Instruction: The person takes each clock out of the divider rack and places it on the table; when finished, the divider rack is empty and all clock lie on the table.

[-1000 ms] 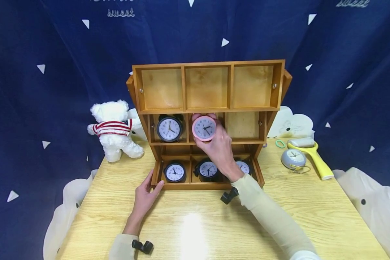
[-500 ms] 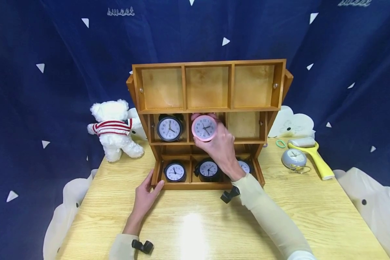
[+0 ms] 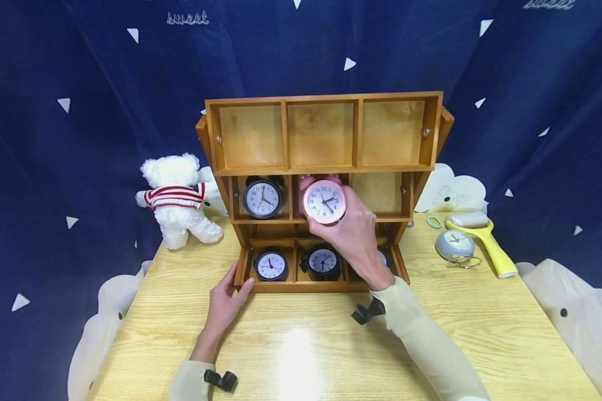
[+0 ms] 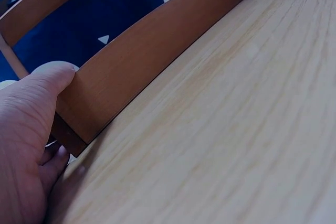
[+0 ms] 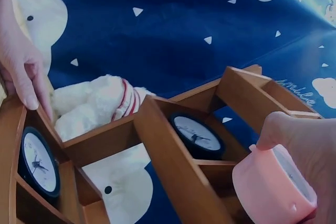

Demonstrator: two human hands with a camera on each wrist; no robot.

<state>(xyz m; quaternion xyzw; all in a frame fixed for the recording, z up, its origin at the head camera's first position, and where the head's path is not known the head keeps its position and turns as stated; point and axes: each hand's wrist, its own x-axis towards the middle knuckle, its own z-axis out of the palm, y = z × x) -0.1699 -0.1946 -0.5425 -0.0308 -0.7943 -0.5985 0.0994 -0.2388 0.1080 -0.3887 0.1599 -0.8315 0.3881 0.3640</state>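
Observation:
A pink twin-bell alarm clock (image 3: 324, 201) is in my right hand (image 3: 356, 231), pinched at its rim by thumb and fingers. It is at the middle row's centre compartment, its white dial facing me. In the right wrist view the pink clock (image 5: 270, 187) shows its side, the right hand (image 5: 310, 153) around it. My left hand (image 3: 224, 298) holds the lower left corner of the tiered wooden shelf (image 3: 306, 287). In the left wrist view the thumb of that hand (image 4: 26, 129) lies on the shelf's front board (image 4: 126, 66), with other fingers round the corner.
A black alarm clock (image 3: 262, 199) sits in the middle row's left compartment. The bottom row holds black clocks (image 3: 271, 265), one partly behind my right wrist. A white teddy bear (image 3: 175, 200) sits left; a grey-blue clock (image 3: 454, 244) and yellow lint roller (image 3: 491, 248) lie right.
The right hand has drawn the pink clock a little to the right, down and towards me. The left hand stays at the shelf corner.

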